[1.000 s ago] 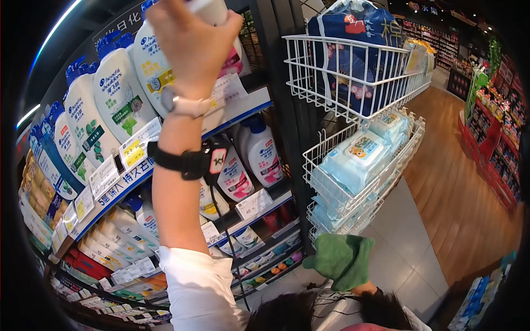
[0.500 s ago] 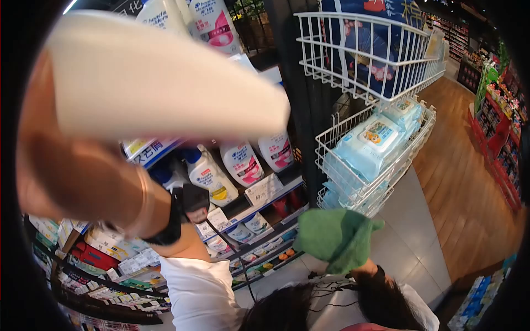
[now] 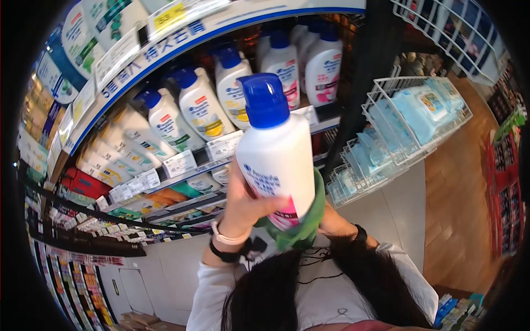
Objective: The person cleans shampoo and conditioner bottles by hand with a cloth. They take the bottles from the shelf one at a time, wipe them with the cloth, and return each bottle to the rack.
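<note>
A large white shampoo bottle (image 3: 279, 149) with a blue cap and pink label stands nearly upright in front of my chest. My left hand (image 3: 245, 204) is closed around its lower left side, the thumb across the label. A green cloth (image 3: 310, 220) wraps the bottle's lower right side and base. My right hand (image 3: 333, 219) is behind the cloth and holds it against the bottle; its fingers are hidden.
Ahead, a shelf holds several shampoo bottles (image 3: 205, 110) behind price tags (image 3: 225, 145). To the right, a white wire basket (image 3: 381, 91) with light-blue wipes packs (image 3: 422, 113) hangs by a black post (image 3: 375, 49). A red display (image 3: 505, 204) stands farther right.
My left hand has brought the bottle down from the upper left to in front of my chest. The cloth in my right hand now meets the bottle. The view has shifted towards the shelf.
</note>
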`<state>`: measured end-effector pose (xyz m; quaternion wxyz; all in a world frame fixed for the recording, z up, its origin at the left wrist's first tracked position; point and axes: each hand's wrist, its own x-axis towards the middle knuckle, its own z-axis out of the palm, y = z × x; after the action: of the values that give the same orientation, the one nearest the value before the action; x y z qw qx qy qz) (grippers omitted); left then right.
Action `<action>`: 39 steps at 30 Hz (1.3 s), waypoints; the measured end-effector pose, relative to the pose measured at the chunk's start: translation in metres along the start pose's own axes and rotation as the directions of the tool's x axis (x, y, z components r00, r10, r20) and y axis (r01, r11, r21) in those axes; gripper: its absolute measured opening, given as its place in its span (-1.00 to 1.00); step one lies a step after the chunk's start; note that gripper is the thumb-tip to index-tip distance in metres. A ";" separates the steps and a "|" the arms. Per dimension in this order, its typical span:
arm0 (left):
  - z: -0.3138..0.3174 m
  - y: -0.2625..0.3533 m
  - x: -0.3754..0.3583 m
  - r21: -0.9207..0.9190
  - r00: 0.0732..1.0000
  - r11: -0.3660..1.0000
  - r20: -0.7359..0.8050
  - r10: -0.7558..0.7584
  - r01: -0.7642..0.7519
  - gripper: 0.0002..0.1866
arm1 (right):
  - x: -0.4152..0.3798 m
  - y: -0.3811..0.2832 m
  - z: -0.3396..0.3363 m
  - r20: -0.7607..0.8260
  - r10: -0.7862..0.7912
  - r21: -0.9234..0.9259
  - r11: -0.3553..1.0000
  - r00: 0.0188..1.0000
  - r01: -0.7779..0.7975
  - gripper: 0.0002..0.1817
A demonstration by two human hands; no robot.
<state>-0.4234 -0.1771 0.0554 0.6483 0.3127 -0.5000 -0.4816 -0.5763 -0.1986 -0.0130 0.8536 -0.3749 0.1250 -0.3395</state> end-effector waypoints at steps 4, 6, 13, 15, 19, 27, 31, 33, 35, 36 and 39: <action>-0.020 -0.035 -0.045 -0.030 0.998 0.998 -0.036 0.059 -0.060 -0.20 | 0.012 0.020 0.004 -0.039 -0.134 -0.242 0.963 0.990 0.121 -0.30; -0.026 -0.038 -0.059 -0.017 0.993 0.997 -0.094 0.071 -0.073 -0.26 | 0.015 0.042 -0.006 -0.057 -0.193 -0.417 0.896 0.980 0.152 -0.30; -0.038 -0.037 -0.085 0.646 0.947 0.764 -0.247 0.204 0.004 -0.29 | 0.029 0.050 0.018 0.098 -0.530 -0.855 0.389 0.842 0.344 -0.35; -0.035 -0.029 -0.094 0.795 0.968 0.603 -0.198 0.156 0.065 -0.26 | 0.037 0.043 0.027 -0.152 -0.532 -0.672 0.674 0.833 0.307 -0.35; -0.039 -0.030 -0.107 0.910 0.978 0.413 -0.063 0.200 -0.026 -0.25 | 0.051 0.007 0.041 -0.212 -0.596 -0.522 0.739 0.774 0.426 -0.47; -0.060 -0.013 -0.108 0.791 0.988 0.607 -0.023 0.151 -0.074 -0.25 | 0.069 0.003 0.039 -0.105 -0.591 -0.240 0.795 0.800 0.557 -0.57; -0.084 -0.026 -0.113 0.460 0.991 0.886 0.134 -0.004 -0.059 0.05 | 0.068 -0.004 0.036 -0.004 -0.533 0.178 0.832 0.846 0.525 -0.52; -0.085 -0.030 -0.113 0.474 0.981 0.871 0.190 0.038 -0.125 0.10 | 0.065 -0.009 0.041 -0.075 -0.557 0.072 0.824 0.827 0.562 -0.53; -0.081 -0.035 -0.115 0.524 0.983 0.836 0.156 0.093 -0.163 0.12 | 0.062 -0.013 0.034 -0.183 -0.618 -0.211 0.784 0.764 0.584 -0.50; -0.079 -0.036 -0.115 0.552 0.982 0.814 0.140 0.125 -0.182 0.13 | 0.059 -0.010 0.032 -0.214 -0.596 -0.264 0.798 0.773 0.542 -0.47; -0.069 -0.023 -0.106 0.775 0.935 0.552 0.140 0.327 -0.309 0.09 | 0.040 0.013 0.049 -0.192 -0.569 -0.346 0.802 0.800 0.488 -0.34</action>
<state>-0.3690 -0.0907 -0.0233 0.5263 0.4739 -0.7008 -0.0854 -0.5178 -0.1917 0.0129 0.6342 -0.4582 0.1827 -0.5954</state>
